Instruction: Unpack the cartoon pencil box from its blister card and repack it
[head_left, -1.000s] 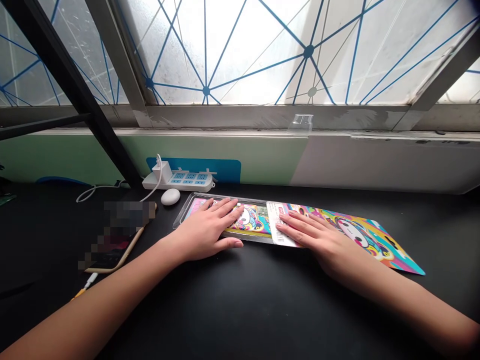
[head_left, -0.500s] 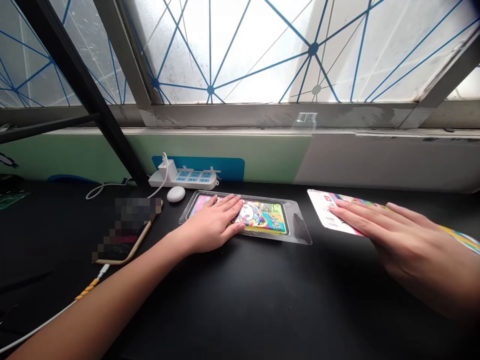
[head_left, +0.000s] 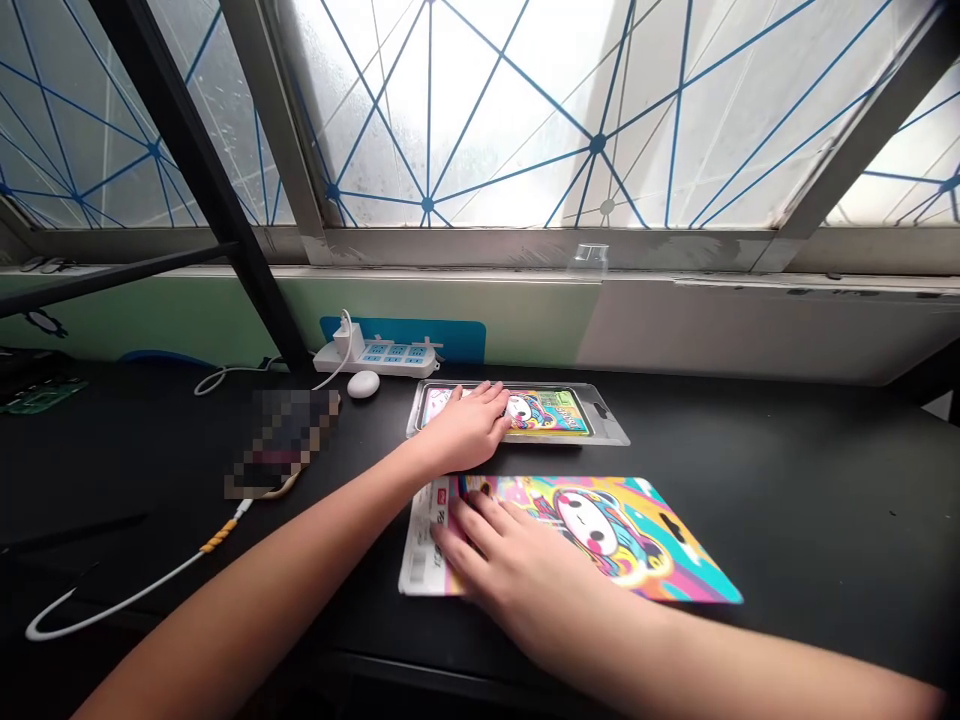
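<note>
A clear plastic package (head_left: 609, 428) with a colourful cartoon item (head_left: 551, 410) inside lies on the black table, towards the wall. My left hand (head_left: 472, 425) rests flat on its left half, fingers spread. Nearer to me lies a bright printed card (head_left: 675, 560) with a cartoon figure and a white strip with a barcode at its left end. My right hand (head_left: 510, 560) lies on the card's left part with its fingers outstretched, and my forearm crosses its lower edge.
A pixelated phone-like device (head_left: 281, 440) with a white cable (head_left: 150, 590) lies at the left. Behind it are a white power strip (head_left: 375, 357), a small white rounded object (head_left: 363, 384) and a black slanted post (head_left: 195, 180). The table's front edge (head_left: 420, 672) shows below.
My right hand has moved left with the card, which now lies flat in front of the package. My left hand has stayed on the package. The view has shifted somewhat.
</note>
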